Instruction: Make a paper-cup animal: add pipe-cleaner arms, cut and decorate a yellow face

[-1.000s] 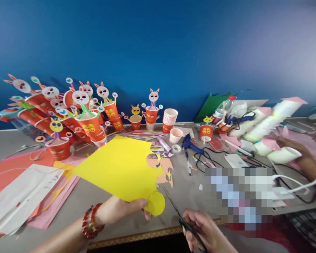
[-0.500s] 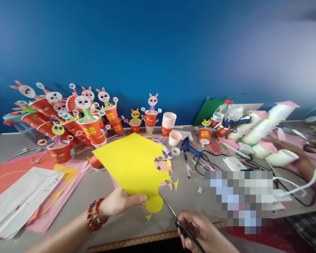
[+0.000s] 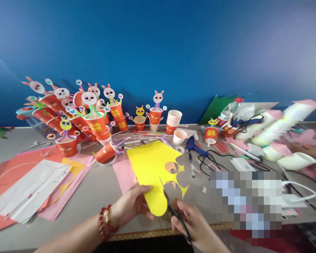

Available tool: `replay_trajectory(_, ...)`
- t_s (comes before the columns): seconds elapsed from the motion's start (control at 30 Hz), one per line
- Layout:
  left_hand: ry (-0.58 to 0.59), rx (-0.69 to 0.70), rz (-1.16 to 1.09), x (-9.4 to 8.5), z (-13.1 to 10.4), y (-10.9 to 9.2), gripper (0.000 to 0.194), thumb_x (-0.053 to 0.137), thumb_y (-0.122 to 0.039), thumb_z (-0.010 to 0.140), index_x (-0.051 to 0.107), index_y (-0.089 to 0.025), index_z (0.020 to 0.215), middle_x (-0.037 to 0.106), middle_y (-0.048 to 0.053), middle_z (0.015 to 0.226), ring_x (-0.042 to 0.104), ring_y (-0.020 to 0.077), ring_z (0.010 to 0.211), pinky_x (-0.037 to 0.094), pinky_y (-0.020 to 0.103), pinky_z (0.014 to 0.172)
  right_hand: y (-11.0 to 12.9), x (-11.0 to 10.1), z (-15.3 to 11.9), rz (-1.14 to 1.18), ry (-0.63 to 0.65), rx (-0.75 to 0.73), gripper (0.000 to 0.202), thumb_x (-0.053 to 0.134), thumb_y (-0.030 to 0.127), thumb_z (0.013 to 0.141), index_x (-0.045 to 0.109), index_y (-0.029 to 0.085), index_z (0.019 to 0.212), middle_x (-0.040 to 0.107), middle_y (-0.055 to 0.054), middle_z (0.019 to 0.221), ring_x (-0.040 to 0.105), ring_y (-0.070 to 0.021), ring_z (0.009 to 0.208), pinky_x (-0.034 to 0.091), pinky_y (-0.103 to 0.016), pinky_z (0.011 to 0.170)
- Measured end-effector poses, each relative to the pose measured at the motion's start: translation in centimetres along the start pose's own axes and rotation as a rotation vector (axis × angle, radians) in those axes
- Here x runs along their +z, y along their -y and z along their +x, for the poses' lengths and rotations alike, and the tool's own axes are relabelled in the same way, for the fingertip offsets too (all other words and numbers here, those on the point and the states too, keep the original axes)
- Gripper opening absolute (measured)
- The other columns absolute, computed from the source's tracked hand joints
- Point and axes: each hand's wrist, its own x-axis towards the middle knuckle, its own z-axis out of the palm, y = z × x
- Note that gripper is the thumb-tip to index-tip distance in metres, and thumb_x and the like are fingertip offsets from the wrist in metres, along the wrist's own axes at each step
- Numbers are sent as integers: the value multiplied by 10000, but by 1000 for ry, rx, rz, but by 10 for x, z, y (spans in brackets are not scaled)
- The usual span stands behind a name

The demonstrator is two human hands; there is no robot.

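Flat yellow paper sheet (image 3: 147,160): prob. light, bendy, easily torn; best held by L edge, nr grey table (image 3: 97,186)'s front edge
L hand (image 3: 130,207): pinching sheet
R hand (image 3: 191,218): gripping black-handled metal scissors (image 3: 181,221)

Yellow sheet (image 3: 146,161) turned; scissors (image 3: 170,208) now overlapping its edge.

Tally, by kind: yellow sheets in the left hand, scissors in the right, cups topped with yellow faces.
Yellow sheet in left hand: 1
Scissors in right hand: 1
Yellow-faced cups: 3
Total: 5
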Motion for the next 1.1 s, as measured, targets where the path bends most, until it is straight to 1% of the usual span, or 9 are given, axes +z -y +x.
replay_trajectory(0.1,8,55,-67,10,-9,17,350,644,-363,877,621,-124,1131,710,137,988,716,217,736,574,260,506,-1,4,2,-108,-49,-14,478,673,610,772,398,222,719,433,45,640,429,-111,586,358,-213,536)
replay_trajectory(0.23,-81,147,-5,15,-16,32,265,684,-347,863,602,-131,993,704,81,848,687,170,615,541,235,495,3,8,2,-181,-75,2,466,694,590,762,435,204,719,414,46,655,381,-101,592,327,-216,537)
replay_trajectory(0.33,-155,235,55,12,-18,36,248,676,-369,871,602,-143,938,699,41,780,661,141,584,528,238,549,5,9,1,-59,28,28,561,652,716,731,431,201,714,458,39,640,431,-92,563,350,-203,519)
replay_trajectory(0.43,-203,279,96,7,-22,37,227,674,-366,871,605,-151,890,691,18,737,644,126,578,509,234,584,1,11,-1,81,191,85,673,569,855,679,442,200,770,540,27,611,411,-55,432,293,-172,395)
replay_trajectory(0.53,-182,282,93,4,-26,39,213,662,-355,872,604,-151,891,698,26,753,647,136,583,508,246,588,-7,15,-2,123,270,147,722,541,890,661,443,193,825,590,21,594,317,-14,318,212,-149,298)
replay_trajectory(0.63,-147,274,76,2,-26,42,199,656,-335,869,602,-150,918,704,31,752,643,138,560,510,251,576,-12,19,-3,148,295,165,707,549,865,693,434,187,855,603,22,601,300,6,291,224,-128,282)
replay_trajectory(0.77,-119,260,52,2,-24,44,225,669,-347,858,607,-139,917,708,36,735,633,134,543,516,247,565,-10,23,-5,171,270,167,701,562,854,698,418,191,870,577,41,597,307,15,293,230,-113,290)
replay_trajectory(0.93,-116,251,35,2,-22,45,246,683,-363,849,606,-136,902,708,40,725,622,130,531,511,244,562,-3,27,-7,158,222,227,741,558,891,643,427,189,839,566,47,583,306,22,291,221,-110,288)
replay_trajectory(1.1,-112,247,60,0,-22,46,222,664,-344,867,604,-138,920,710,40,725,634,135,539,503,242,568,-1,27,-7,162,221,262,755,575,903,601,416,197,815,569,51,557,317,18,284,240,-114,290)
